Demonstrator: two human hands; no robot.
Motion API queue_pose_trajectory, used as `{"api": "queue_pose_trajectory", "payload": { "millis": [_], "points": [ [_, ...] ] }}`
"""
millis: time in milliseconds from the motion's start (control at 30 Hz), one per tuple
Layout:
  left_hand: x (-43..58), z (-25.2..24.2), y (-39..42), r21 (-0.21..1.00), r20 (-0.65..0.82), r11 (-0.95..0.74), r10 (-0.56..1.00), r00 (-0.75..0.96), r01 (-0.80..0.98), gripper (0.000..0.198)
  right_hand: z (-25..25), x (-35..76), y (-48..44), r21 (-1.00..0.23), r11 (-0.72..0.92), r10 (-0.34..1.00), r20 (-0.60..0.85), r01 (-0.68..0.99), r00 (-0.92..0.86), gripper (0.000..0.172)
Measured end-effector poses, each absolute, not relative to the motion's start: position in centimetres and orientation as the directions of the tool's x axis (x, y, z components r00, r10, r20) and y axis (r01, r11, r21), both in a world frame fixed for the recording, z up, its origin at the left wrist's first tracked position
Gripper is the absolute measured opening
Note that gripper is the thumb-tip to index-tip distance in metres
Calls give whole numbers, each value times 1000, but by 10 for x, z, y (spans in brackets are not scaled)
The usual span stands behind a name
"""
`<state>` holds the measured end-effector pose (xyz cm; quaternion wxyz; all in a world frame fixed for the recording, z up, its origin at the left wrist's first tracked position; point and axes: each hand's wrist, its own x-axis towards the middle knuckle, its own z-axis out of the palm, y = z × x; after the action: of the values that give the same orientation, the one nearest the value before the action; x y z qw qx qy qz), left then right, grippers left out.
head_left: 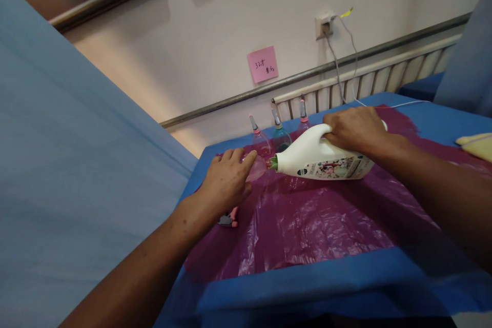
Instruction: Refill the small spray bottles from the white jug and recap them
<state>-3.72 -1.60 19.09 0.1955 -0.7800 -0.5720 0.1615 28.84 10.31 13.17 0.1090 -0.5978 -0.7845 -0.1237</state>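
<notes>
My right hand (355, 128) is wrapped round the handle of a white detergent jug (326, 161) with a printed label. The jug is tipped to the left, its green spout meeting the neck of a clear pink bottle (257, 168). Fingers and thumb of my left hand (229, 177) close round that bottle, which leans towards the jug; its far side is partly covered by the hand. Below my left wrist lies a pink and grey spray head (229, 218). Whether liquid is flowing cannot be made out.
Behind stand a pink spray bottle (261, 142), a teal spray bottle (282, 138) and another pink spray bottle (303, 122). Purple plastic sheeting (300, 230) covers the blue table (326, 287). A yellow cloth (476, 146) lies at right; a blue curtain (77, 154) hangs at left.
</notes>
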Motion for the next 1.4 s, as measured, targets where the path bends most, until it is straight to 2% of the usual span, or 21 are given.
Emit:
{"api": "queue_pose_trajectory", "payload": {
  "millis": [800,1200,1400],
  "points": [
    [-29,201,-12,-521,-70,-276,957,282,808,82,131,289,106,45,260,911,319,964,-261,52],
    [-24,206,-11,-548,-96,-291,953,286,785,76,133,289,105,-13,265,922,296,964,-249,51],
    [-23,208,-9,-557,-88,-295,951,297,777,70,131,291,106,21,253,917,313,967,-247,48]
  ]
}}
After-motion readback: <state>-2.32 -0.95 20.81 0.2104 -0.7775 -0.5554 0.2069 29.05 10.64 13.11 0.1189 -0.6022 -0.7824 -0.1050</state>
